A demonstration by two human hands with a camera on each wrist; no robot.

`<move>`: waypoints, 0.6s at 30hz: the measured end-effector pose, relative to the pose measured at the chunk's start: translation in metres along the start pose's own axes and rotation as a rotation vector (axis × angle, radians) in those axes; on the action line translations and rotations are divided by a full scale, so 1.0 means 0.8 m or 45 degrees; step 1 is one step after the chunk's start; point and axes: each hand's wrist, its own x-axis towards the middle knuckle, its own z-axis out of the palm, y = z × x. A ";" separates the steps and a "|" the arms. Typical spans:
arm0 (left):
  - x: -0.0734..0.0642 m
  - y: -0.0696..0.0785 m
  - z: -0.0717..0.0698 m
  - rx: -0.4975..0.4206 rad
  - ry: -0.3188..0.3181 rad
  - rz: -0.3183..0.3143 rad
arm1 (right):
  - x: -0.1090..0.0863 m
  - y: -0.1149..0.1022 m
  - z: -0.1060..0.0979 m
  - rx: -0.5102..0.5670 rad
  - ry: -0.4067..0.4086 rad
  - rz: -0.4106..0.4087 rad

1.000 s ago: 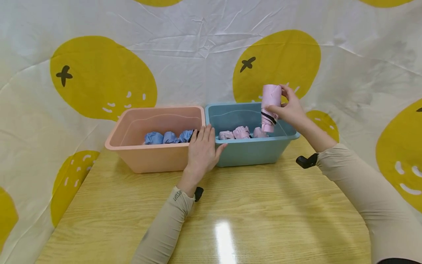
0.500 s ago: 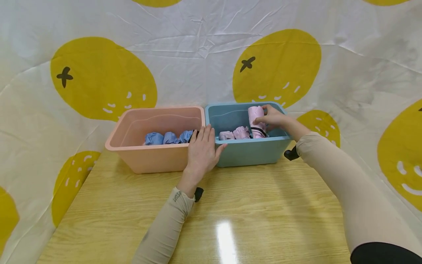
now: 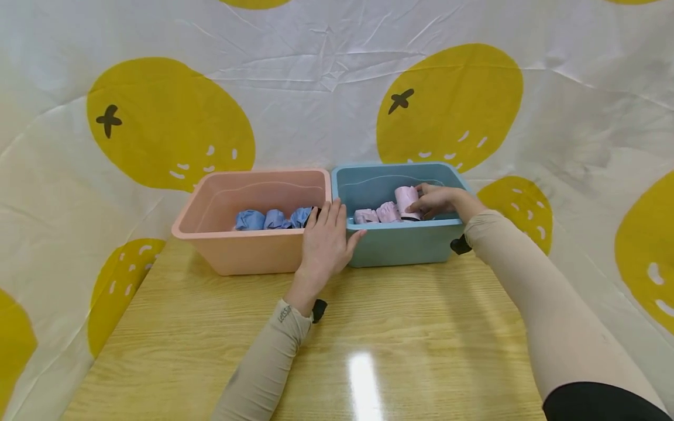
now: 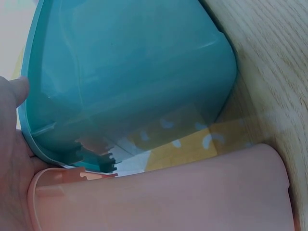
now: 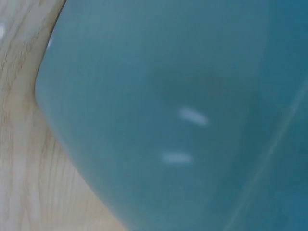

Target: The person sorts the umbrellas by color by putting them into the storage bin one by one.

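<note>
In the head view my right hand [image 3: 436, 200] reaches into the blue bin [image 3: 397, 245] and holds a pink folded umbrella [image 3: 406, 200] with a dark strap, thumb on its near side. The umbrella stands roughly upright; the bin's front wall hides its lower end. To its left are more pink folded umbrellas [image 3: 388, 212]. My left hand [image 3: 327, 240] rests with straight fingers over the adjoining rims of the blue bin and the orange bin [image 3: 258, 254]. Several blue folded umbrellas [image 3: 275, 220] lie in the orange bin. The right wrist view shows only bin wall and table.
Both bins stand side by side on a wooden table [image 3: 411, 339], close to a white cloth [image 3: 295, 117] with yellow fruit shapes behind them. In the left wrist view a narrow wedge-shaped gap separates the bins' lower walls.
My right hand has lowered the pink umbrella from above the blue bin down into it, slightly leftward. The left hand has stayed on the rims.
</note>
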 end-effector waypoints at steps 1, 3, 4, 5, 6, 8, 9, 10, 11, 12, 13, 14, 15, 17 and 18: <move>0.000 0.000 0.000 0.002 0.003 -0.001 | 0.001 0.001 0.000 -0.006 -0.026 -0.006; 0.000 0.000 0.000 -0.002 0.004 -0.003 | 0.003 0.001 0.002 -0.002 -0.067 -0.004; 0.000 0.000 0.000 -0.005 0.001 -0.004 | 0.003 0.001 0.003 0.000 -0.090 -0.008; 0.000 0.000 0.000 -0.009 0.000 -0.004 | 0.003 0.001 0.003 -0.012 -0.104 -0.018; 0.000 0.000 0.000 -0.012 0.001 -0.004 | 0.003 0.001 0.004 -0.031 -0.121 -0.036; 0.000 0.000 0.000 -0.015 0.005 -0.004 | 0.002 0.001 0.006 -0.093 -0.095 -0.068; -0.001 0.000 0.000 -0.015 0.008 -0.005 | 0.001 0.001 0.007 -0.131 -0.071 -0.087; -0.001 0.000 0.001 -0.013 0.011 -0.005 | 0.000 0.001 0.007 -0.176 -0.043 -0.106; -0.001 -0.001 0.001 -0.013 0.017 -0.005 | 0.000 0.002 0.007 -0.211 -0.010 -0.115; -0.001 -0.001 0.001 -0.013 0.019 -0.003 | 0.000 0.001 0.008 -0.238 0.016 -0.119; -0.001 -0.001 0.001 -0.013 0.021 -0.002 | 0.000 0.001 0.008 -0.278 0.053 -0.122; -0.001 0.000 0.002 -0.014 0.021 -0.001 | 0.000 0.001 0.008 -0.323 0.078 -0.130; -0.001 0.000 0.002 -0.016 0.020 0.001 | 0.000 0.001 0.008 -0.357 0.098 -0.135; -0.001 0.000 0.002 -0.017 0.021 0.001 | 0.000 0.002 0.006 -0.454 0.136 -0.155; -0.001 0.000 0.002 -0.014 0.020 0.000 | -0.001 0.002 0.006 -0.511 0.154 -0.163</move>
